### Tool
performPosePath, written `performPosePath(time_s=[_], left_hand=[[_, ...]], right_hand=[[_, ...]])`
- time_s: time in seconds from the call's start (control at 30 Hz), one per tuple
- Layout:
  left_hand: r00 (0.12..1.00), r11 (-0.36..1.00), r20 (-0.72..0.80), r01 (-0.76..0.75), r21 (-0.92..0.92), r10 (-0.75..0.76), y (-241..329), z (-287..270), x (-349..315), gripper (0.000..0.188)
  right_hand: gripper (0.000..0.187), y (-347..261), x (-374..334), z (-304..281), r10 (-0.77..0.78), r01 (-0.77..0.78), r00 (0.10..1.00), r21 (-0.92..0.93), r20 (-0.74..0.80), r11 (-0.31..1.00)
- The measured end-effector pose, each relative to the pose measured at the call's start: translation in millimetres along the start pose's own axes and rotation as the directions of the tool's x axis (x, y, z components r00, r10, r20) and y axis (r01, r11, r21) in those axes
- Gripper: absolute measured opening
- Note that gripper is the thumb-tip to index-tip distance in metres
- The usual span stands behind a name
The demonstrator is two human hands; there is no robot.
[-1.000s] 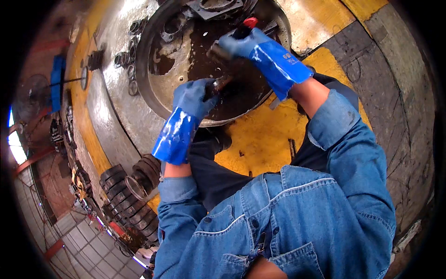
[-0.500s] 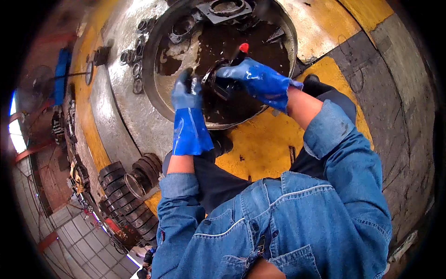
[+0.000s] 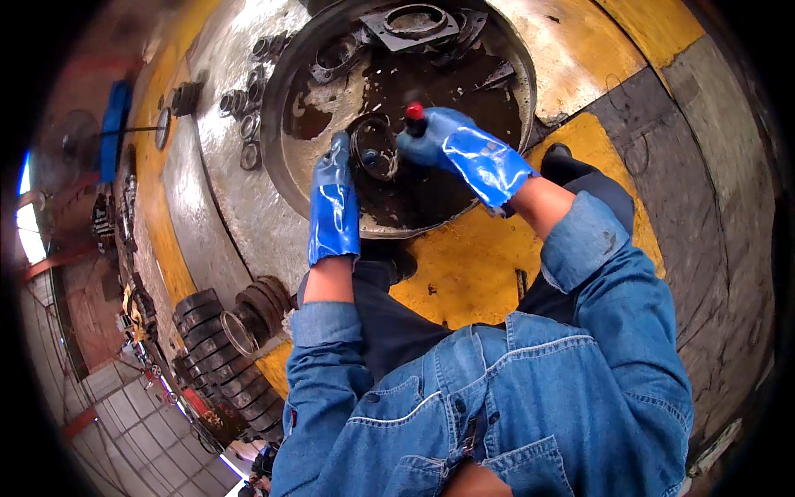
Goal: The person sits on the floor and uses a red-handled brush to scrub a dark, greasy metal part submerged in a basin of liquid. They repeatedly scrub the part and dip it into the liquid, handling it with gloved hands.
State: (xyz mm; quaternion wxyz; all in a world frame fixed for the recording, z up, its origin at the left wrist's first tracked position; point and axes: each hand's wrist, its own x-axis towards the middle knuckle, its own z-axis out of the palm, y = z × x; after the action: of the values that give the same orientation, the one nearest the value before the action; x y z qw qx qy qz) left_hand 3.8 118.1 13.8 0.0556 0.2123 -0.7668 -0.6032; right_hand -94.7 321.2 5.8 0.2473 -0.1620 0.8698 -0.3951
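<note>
Both my hands wear long blue rubber gloves over the round, shallow metal pan point(image 3: 273, 157), where dark oily liquid lies. My left hand point(image 3: 334, 178) grips the left side of a dark, wet metal ring point(image 3: 389, 171), tilted with its opening facing me. A patch of blue shows inside the opening. Closed around a black handle with a red end point(image 3: 415, 113), my right hand point(image 3: 439, 139) is just right of the ring. The tool's working end is hidden, so its kind cannot be told.
At the pan's far side lie a square flanged plate point(image 3: 410, 31) and a round housing point(image 3: 335, 56). Several small metal rings point(image 3: 248, 124) stand on the floor left of the pan. Stacked ribbed dark parts point(image 3: 211, 356) sit at lower left. My dark shoe point(image 3: 563, 161) is right of the pan.
The ring has turned so its opening faces me more. My right hand and the red-ended handle have shifted slightly left and down; my left hand's fingers now lie along the ring's left side.
</note>
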Motion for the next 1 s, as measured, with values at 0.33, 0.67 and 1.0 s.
performPosePath(time_s=[0.33,0.67,1.0], left_hand=[[0.995,0.989,0.04,-0.093,0.118,0.089,-24,-15,13,0.062],[0.998,0.996,0.012,0.062,0.062,-0.063,-35,-16,13,0.063],[0.986,0.985,-0.035,0.162,0.051,-0.161,-61,-23,26,0.065]], right_hand=[[0.025,-5,13,-15,-0.444,0.345,0.896,0.642,-0.008,0.685],[0.026,19,50,7,-0.132,0.156,0.988,0.589,-0.083,0.793],[0.038,20,50,18,0.15,-0.071,0.966,0.341,-0.212,0.938]])
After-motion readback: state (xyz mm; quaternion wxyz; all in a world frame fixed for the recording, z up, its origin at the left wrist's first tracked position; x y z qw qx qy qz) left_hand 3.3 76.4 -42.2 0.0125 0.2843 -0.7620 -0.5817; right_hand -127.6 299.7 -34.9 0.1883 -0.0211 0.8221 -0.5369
